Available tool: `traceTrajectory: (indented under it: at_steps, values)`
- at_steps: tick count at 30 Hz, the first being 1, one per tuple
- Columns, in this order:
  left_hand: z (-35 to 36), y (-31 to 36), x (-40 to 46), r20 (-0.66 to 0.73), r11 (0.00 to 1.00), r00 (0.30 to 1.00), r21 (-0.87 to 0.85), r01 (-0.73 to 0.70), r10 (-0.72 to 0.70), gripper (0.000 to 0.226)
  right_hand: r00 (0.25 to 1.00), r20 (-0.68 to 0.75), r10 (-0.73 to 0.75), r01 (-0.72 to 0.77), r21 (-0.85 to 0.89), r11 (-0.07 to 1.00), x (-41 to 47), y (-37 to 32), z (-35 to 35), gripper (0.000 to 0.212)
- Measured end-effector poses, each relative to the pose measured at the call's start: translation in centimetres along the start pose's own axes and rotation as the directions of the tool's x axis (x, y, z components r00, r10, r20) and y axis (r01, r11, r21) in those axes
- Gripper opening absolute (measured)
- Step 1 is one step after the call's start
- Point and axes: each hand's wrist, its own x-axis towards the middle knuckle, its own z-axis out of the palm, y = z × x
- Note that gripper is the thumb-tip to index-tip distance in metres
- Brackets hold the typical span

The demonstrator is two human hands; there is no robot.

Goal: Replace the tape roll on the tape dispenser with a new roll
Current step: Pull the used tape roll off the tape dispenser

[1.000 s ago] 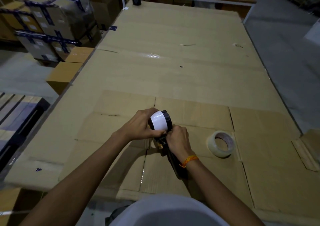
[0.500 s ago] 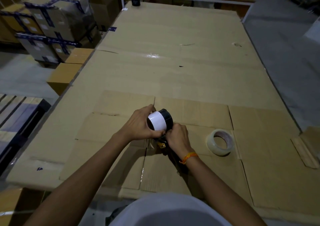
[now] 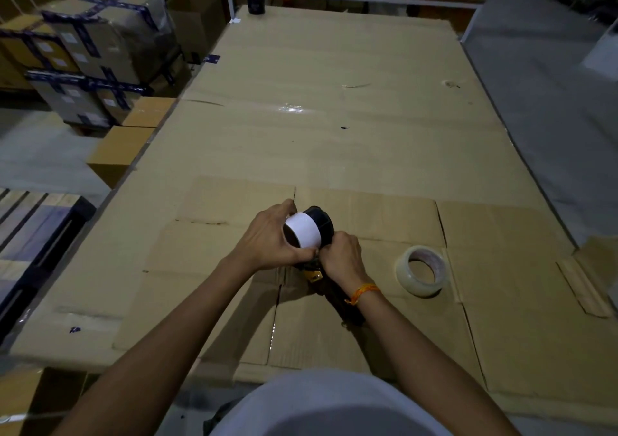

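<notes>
My left hand (image 3: 267, 240) grips a white, nearly empty tape core (image 3: 302, 233) that sits half off the black wheel of the tape dispenser (image 3: 322, 223). My right hand (image 3: 344, 258) is closed around the dispenser's body just below the wheel, where a yellow part shows; the dark handle runs under my right wrist. A clear tape roll (image 3: 420, 271) lies flat on the cardboard to the right of my right hand, untouched.
Flattened cardboard (image 3: 334, 117) covers the whole table. A dark tape roll (image 3: 256, 3) stands at the far left corner. Taped boxes (image 3: 93, 54) are stacked on the floor at left, with a pallet (image 3: 30, 228) nearer me.
My left hand has slid the white core a little to the left, off the black wheel, so more of the wheel shows. The right hand keeps its grip.
</notes>
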Motion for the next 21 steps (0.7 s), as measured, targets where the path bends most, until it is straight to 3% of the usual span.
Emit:
traceTrajectory:
  at_steps: [2,5,7,11,14,16,18,21]
  values:
    - [-0.5,0.4,-0.5,0.000,1.000,1.000,-0.003,0.016,-0.016,0.070,0.999,0.001,0.053,-0.053,0.032,0.998,0.4,0.6,-0.2,0.017]
    - [-2.9,-0.3,-1.6,-0.119,0.996,0.989,-0.049,0.080,-0.085,0.063,0.981,-0.065,0.184,-0.171,0.164,0.972,2.5,3.0,-2.6,0.017]
    - [-4.6,-1.0,-1.8,-0.158,0.994,0.981,-0.016,0.109,-0.110,0.064,0.995,-0.046,0.092,-0.086,0.127,0.988,4.0,3.5,-4.5,0.022]
    - [-4.8,0.5,-0.5,-0.093,0.976,0.973,-0.069,0.207,-0.213,0.075,0.997,0.077,0.033,-0.040,0.091,0.995,5.8,2.4,-5.2,0.024]
    - [-3.9,2.4,0.2,-0.060,0.967,0.968,-0.095,0.238,-0.245,0.080,0.974,0.223,0.045,-0.102,0.249,0.963,5.6,3.0,-3.3,0.013]
    - [-3.3,2.8,0.6,-0.041,0.966,0.969,-0.090,0.241,-0.245,0.079,0.950,0.310,0.026,-0.154,0.395,0.906,4.6,3.9,-2.1,0.002]
    - [-2.9,2.9,0.9,-0.030,0.966,0.969,-0.091,0.242,-0.246,0.077,0.922,0.384,0.055,-0.253,0.486,0.837,3.7,4.6,-1.5,0.008]
    - [-2.2,2.6,0.9,-0.028,0.974,0.977,-0.092,0.208,-0.212,0.073,0.857,0.504,0.104,-0.381,0.486,0.786,2.7,5.0,-1.5,0.010]
